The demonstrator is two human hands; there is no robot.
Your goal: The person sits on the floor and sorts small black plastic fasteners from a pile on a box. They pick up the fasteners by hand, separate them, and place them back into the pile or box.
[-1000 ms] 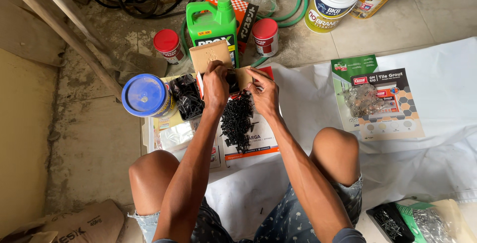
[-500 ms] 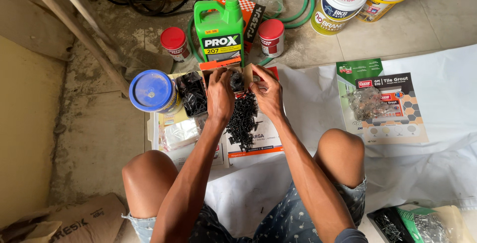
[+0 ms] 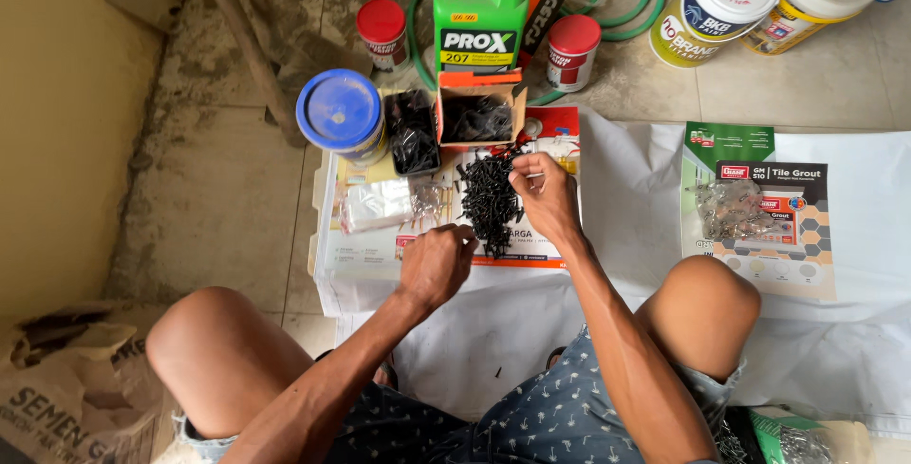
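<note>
From my remote view, the left hand is curled shut at the near edge of the pile of black screws, apparently pinching a few, though I cannot see them in its grip. The right hand rests at the pile's far right side, fingertips drawn together on some screws. The pile lies on a printed sheet over white plastic sheeting on the floor. Just beyond it, a small cardboard box already holds screws, and so does a black tray beside a blue-lidded can. I judge the sorting partway done: much of the pile remains loose. A green jug stands behind.
</note>
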